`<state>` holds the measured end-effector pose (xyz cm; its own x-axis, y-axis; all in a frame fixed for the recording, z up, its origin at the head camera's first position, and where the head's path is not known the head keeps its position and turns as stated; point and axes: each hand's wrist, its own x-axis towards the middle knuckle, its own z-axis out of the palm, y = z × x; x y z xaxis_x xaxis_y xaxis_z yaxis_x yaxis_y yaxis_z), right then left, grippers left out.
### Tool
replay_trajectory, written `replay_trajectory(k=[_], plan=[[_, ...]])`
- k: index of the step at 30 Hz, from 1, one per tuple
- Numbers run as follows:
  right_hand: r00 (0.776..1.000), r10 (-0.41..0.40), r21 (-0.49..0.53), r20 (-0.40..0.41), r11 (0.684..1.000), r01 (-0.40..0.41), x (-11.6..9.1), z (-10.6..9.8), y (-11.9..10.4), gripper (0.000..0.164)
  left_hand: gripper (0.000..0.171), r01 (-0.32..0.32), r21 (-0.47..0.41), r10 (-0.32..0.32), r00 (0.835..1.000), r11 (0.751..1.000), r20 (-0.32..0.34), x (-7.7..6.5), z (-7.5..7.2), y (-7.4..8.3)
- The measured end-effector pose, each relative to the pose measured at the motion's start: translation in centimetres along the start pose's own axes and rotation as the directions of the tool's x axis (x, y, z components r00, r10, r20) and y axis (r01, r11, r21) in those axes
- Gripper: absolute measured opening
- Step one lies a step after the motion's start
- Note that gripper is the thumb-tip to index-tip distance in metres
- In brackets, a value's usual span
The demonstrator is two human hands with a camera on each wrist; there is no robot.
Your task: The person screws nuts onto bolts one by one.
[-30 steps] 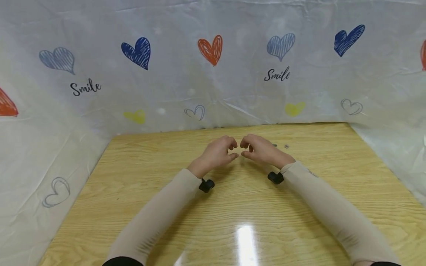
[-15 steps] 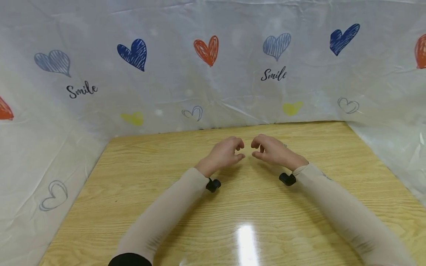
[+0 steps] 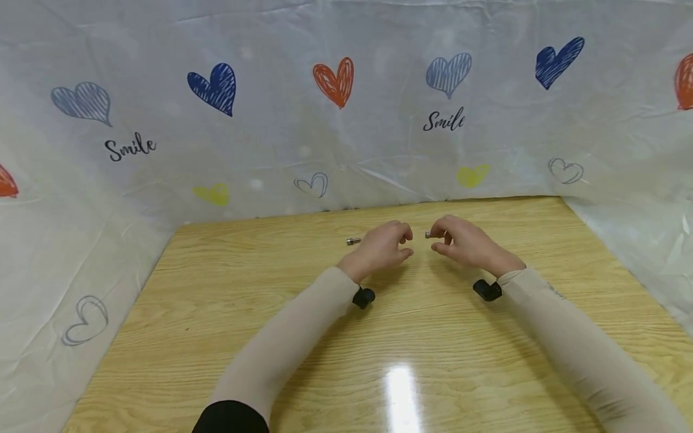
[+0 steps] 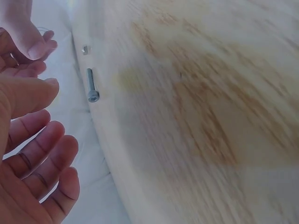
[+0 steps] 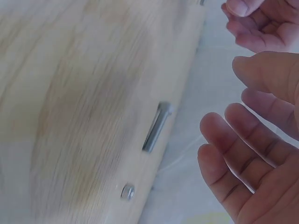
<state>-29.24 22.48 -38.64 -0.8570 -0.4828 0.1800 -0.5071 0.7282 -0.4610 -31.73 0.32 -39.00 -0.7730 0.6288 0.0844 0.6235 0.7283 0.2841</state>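
Note:
My left hand [image 3: 379, 248] hovers over the back of the table with its fingers loosely bent and nothing held. My right hand [image 3: 470, 243] faces it in the same pose, a small gap between the two sets of fingertips. A silver socket-head bolt [image 3: 353, 240] lies just left of the left hand. In the left wrist view that bolt has a small nut [image 4: 85, 49] near its shank end. Beyond the right fingertips shows the head of another bolt [image 3: 428, 234]; the right wrist view shows this bolt lying whole, with a nut [image 5: 127, 192] beside it.
A wood-grain table [image 3: 271, 337] spreads under both arms. Behind it and along the sides hangs a white sheet [image 3: 379, 138] printed with hearts and lettering. A small black device [image 3: 364, 297] sits at the left wrist, and a similar one [image 3: 487, 290] at the right.
Both hands have shifted to the right and moved slightly apart. The left bolt has come into view beside the left hand, while the nut on the right is now hidden in the head view.

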Motion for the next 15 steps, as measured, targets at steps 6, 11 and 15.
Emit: replay_trajectory(k=[6,11,15], plan=[[1.000,0.018,-0.017,-0.006,1.000,-0.018,0.0,-0.7,1.5,0.023,0.030,0.034,-0.018,-0.033,0.999,0.999,0.013,1.2,0.5,0.2],[0.999,0.053,-0.036,0.010,0.998,-0.053,0.0,-1.0,2.9,0.026,0.033,0.056,-0.043,-0.055,0.998,0.998,0.029,2.4,0.8,0.1],[0.996,0.084,-0.036,0.025,0.996,-0.083,0.0,-1.2,4.0,0.026,0.031,0.060,-0.060,-0.057,0.997,0.996,0.048,3.3,1.1,0.2]])
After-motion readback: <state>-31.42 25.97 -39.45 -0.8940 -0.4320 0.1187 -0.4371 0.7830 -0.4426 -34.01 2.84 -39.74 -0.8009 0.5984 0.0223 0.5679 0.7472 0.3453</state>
